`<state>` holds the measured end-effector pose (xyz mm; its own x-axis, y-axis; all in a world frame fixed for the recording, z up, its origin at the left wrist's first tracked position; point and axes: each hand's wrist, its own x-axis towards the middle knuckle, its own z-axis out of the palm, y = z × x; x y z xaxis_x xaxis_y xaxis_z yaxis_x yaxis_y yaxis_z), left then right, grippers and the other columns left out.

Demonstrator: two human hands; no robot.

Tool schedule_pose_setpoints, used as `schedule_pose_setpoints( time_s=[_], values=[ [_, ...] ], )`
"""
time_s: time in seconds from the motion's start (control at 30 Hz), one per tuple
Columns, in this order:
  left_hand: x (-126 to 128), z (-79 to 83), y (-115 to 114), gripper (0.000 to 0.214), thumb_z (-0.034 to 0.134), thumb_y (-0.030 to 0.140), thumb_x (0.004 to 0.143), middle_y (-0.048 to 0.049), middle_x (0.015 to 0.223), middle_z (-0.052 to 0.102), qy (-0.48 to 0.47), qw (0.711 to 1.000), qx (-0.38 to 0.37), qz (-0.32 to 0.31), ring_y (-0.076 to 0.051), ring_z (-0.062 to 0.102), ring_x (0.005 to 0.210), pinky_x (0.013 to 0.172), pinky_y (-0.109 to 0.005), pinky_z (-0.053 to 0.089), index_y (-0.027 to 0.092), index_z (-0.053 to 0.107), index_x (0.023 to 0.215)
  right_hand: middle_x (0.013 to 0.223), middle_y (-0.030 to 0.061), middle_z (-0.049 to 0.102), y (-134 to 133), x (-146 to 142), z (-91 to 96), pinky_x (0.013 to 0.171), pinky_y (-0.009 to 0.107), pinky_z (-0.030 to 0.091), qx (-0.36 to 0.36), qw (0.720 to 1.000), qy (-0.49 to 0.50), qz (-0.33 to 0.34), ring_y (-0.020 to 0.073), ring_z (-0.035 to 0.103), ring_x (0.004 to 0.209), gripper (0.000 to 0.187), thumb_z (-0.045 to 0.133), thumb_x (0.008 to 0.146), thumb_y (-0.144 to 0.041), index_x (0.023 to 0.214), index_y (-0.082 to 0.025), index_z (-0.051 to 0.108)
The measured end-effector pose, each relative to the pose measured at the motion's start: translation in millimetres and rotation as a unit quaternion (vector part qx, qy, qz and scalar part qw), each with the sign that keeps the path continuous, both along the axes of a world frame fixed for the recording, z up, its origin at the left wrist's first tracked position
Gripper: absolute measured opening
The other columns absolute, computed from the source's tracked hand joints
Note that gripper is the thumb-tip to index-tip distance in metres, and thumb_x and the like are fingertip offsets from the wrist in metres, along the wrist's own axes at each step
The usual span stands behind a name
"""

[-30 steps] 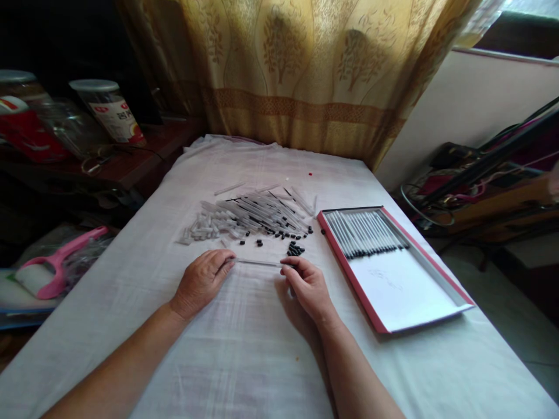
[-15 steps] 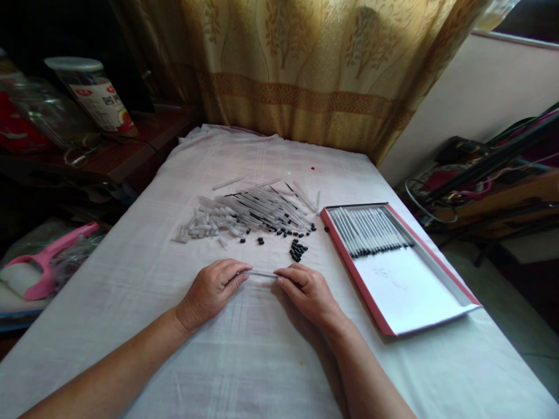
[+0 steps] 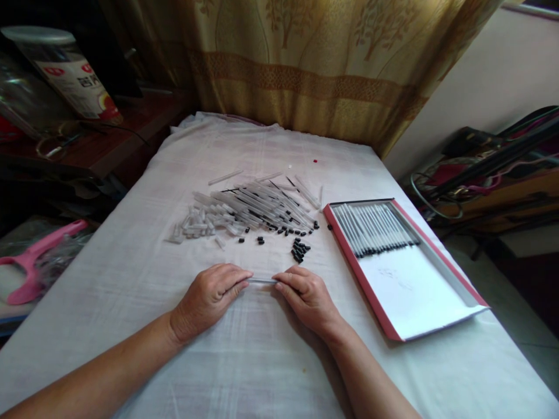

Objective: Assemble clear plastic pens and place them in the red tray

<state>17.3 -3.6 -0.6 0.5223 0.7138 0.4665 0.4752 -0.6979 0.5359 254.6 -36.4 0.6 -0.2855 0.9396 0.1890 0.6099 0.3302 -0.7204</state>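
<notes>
Both my hands rest on the white cloth and pinch one clear pen tube (image 3: 261,281) between them. My left hand (image 3: 209,295) grips its left end, my right hand (image 3: 305,294) its right end, fingers closed. Just beyond lies a pile of clear pen tubes (image 3: 257,203), a heap of short clear caps (image 3: 198,221) to its left, and small black plugs (image 3: 299,250) scattered close to my right hand. To the right, a red-rimmed tray (image 3: 371,297) holds a row of finished pens (image 3: 375,228) at its far end.
The table (image 3: 244,361) wears a white cloth and ends at a patterned curtain (image 3: 305,64). On the left are a dark shelf with a labelled jar (image 3: 70,70) and a pink-handled tool (image 3: 35,253). Cables and a stand crowd the right side (image 3: 489,169).
My hands have drawn closer together along the tube, so less of it shows between them. The view has tilted slightly downward.
</notes>
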Motion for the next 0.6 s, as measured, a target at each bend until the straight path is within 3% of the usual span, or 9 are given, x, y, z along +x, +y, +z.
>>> schedule_pose_setpoints(
  time_s=[0.33,0.43,0.5,0.6],
  values=[
    [2,-3.9,6,0.023,0.052,0.032,0.095,-0.0056,0.093,0.074,-0.009,0.998,-0.056,0.033,-0.018,0.070,0.085,0.079,-0.027,0.056,0.022,0.072,0.102,0.080,0.0059,0.069,1,-6,2.6,0.070,0.028,0.050,0.012,0.999,-0.024,-0.025,0.0181,0.066,0.076,0.023,0.053,0.094,-0.027,0.097,-0.020,0.074],
    [2,-5.3,9,0.027,0.054,0.035,0.092,-0.0059,0.099,0.074,-0.021,0.995,-0.079,0.063,-0.018,0.070,0.087,0.081,-0.029,0.057,0.022,0.068,0.112,0.084,0.0062,0.071,1,-7,8.2,0.071,0.028,0.051,0.022,0.999,-0.020,-0.043,0.0184,0.067,0.078,0.023,0.052,0.092,-0.022,0.102,-0.021,0.073],
    [1,-5.9,9,0.034,0.054,0.037,0.091,-0.0057,0.101,0.073,-0.030,0.991,-0.104,0.078,-0.017,0.070,0.082,0.075,-0.027,0.058,0.022,0.063,0.121,0.088,0.0067,0.073,2,0,13.5,0.074,0.029,0.052,0.043,0.996,-0.008,-0.074,0.0194,0.068,0.081,0.025,0.051,0.090,-0.021,0.103,-0.022,0.072],
    [0,-6.4,10,0.036,0.053,0.037,0.090,-0.0054,0.099,0.074,-0.035,0.989,-0.123,0.080,-0.016,0.069,0.078,0.069,-0.026,0.057,0.022,0.061,0.122,0.095,0.0080,0.074,11,30,24.5,0.078,0.033,0.053,0.057,0.982,0.032,-0.178,0.0218,0.070,0.084,0.024,0.054,0.088,-0.029,0.103,-0.021,0.071]
  ],
)
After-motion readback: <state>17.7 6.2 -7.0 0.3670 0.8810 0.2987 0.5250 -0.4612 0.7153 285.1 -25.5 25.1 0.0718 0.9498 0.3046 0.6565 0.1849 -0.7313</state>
